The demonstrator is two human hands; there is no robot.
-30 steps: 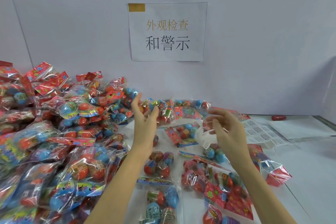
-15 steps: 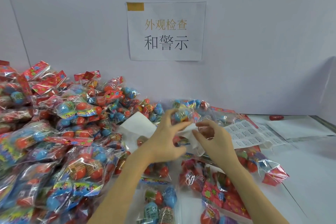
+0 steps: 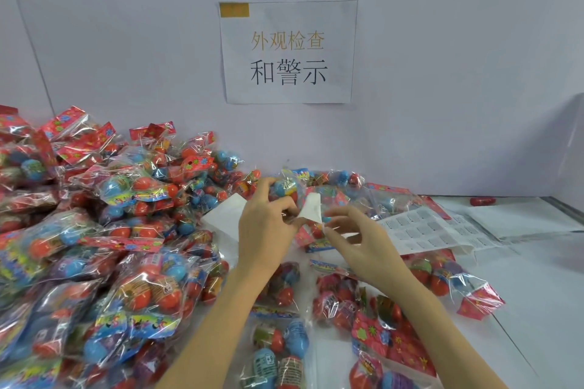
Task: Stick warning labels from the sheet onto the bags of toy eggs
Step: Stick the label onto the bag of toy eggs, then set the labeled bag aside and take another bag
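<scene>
Pinching a white label point(image 3: 311, 208) edge, left hand point(image 3: 265, 230) beside right hand point(image 3: 363, 249).

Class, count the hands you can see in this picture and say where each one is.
2. The left hand pinches a white paper piece above the bags; the right hand hovers just right of it, fingers curled. None seems hidden.

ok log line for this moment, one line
step: labelling | left hand: pinches white sheet | right hand: fingers at its edge, grip unclear | label sheet: on table, right
</scene>
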